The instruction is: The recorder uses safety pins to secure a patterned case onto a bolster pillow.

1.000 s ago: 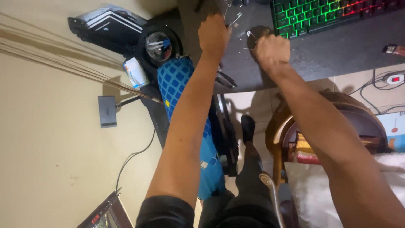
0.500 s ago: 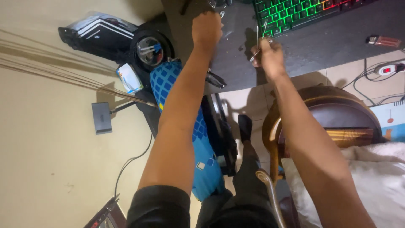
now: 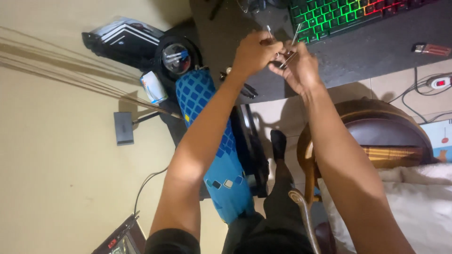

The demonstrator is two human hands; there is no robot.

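Note:
My left hand (image 3: 254, 51) and my right hand (image 3: 297, 66) are raised together above the dark desk (image 3: 376, 51), almost touching. Between their fingers they pinch thin metal pins (image 3: 288, 47) that look like safety pins; one shiny end sticks up from each hand. Exactly how the pins sit in the fingers is hidden. A backlit keyboard (image 3: 348, 14) with green and red keys lies just beyond the hands.
A blue checked cushion (image 3: 212, 141) leans beside the desk at the left, next to a round black object (image 3: 176, 54). A wooden chair (image 3: 376, 136) stands to the right. A small flat thing (image 3: 428, 48) lies on the desk. Cables and a power strip (image 3: 440, 83) lie on the floor.
My left hand has come back from the far desk edge to meet my right hand. The right hand has lifted the pins off the desk and holds them in the air.

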